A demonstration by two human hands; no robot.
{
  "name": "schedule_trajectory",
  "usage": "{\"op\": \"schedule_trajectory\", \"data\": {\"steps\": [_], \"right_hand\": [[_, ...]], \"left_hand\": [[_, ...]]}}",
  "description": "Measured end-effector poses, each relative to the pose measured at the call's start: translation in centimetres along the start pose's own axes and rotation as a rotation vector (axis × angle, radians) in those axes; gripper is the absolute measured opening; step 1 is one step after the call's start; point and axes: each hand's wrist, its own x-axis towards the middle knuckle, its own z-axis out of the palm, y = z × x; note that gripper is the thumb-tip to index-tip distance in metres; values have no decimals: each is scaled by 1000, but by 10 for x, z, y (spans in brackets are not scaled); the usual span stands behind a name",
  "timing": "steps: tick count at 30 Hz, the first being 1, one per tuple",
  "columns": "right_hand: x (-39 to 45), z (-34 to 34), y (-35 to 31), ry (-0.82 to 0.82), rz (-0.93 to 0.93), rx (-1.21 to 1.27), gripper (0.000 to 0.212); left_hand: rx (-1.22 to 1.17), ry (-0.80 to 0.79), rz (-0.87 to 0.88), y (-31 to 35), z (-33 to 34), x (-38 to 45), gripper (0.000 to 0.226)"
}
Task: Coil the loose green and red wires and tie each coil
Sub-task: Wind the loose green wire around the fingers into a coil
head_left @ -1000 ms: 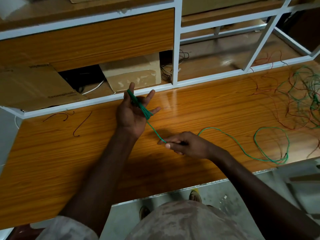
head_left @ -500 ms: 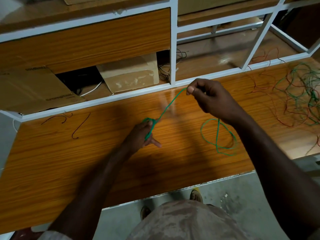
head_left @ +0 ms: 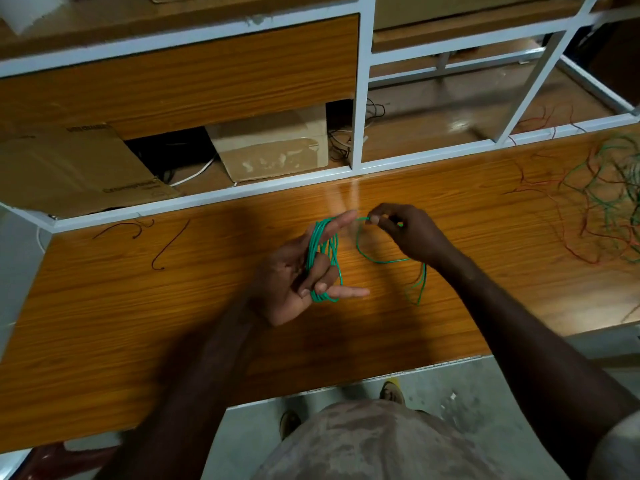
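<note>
Wood-grain bench top [head_left: 173,323] fills the middle of the view, edged at 12 o'clock by a white metal frame [head_left: 358,81] with open shelf bays behind it. I note two cardboard boxes in the left bay: a flattened one [head_left: 69,168] at 10 o'clock and a smaller taped one [head_left: 273,147] near centre top.

My left hand [head_left: 294,282] sits palm-up at centre, above the bench. A green wire coil [head_left: 323,261] of several turns runs from the index finger [head_left: 341,220] at 12 o'clock down to the thumb at 6 o'clock, both stretched wide; the middle fingers fold in over the turns, so the hand holds the coil.

My right hand [head_left: 408,233] is just at 3 o'clock of the left, fingers curled, pinching the green wire's free end [head_left: 367,251] between thumb and fingertip next to the left index tip. From the pinch the wire drops in a loose loop, passes under the right wrist and hangs in a narrow bend.

A tangle of loose green and red wires [head_left: 609,199] lies on the bench at 2 o'clock, well apart from both hands. Short dark wire scraps [head_left: 169,247] lie at 9 o'clock.
</note>
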Motion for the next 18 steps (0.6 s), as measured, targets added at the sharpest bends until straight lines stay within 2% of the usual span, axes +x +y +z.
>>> {"op": "schedule_trajectory", "data": {"steps": [7,14,18], "right_hand": [[-30,42,5,-251,-9,26,15],[-56,61,-16,-493,-37,118,35],[-62,47,-46,-597,-69,223,36]], "left_hand": [[20,174,118,15,-17,11,52],[16,298,297,40,-36,33,53],[207,475,304,41,-50,44,51]]}}
